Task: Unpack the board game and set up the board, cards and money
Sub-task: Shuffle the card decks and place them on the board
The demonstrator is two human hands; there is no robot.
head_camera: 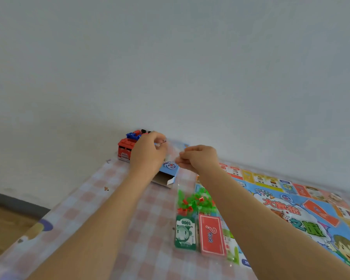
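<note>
1. Pinching a clear film [171,151] with the left hand [148,152], fingers curled close, thumb and fingertips narrow on the film's left end, raised above the far end of the table [109,209].
2. Pinching the film's right end with the right hand [200,158], fingers bunched into a tight, narrow pinch; hands near each other, not touching.
3. Too blurred to tell what the film wraps, if anything.
4. Directly below the hands: blue game box [169,168], lying on the pink checked table with its near end open and 1 flap sticking out.
5. Behind the left hand, against the wall [170,57]: red toy truck [124,148] with blue and black parts on top.
6. Nearer, between the 2 arms: clear bag of green and red plastic houses [196,202], lying at the left edge of the board [291,209].
7. Just in front of the houses: stack of green money [185,233] marked 1000, and just beside it on the right a stack of red cards [211,234] with a question mark.
8. Spread flat over the right part of the table: the board, coloured squares along its far edge, partly covered by the right arm; 1 white die [285,215] near its middle.
</note>
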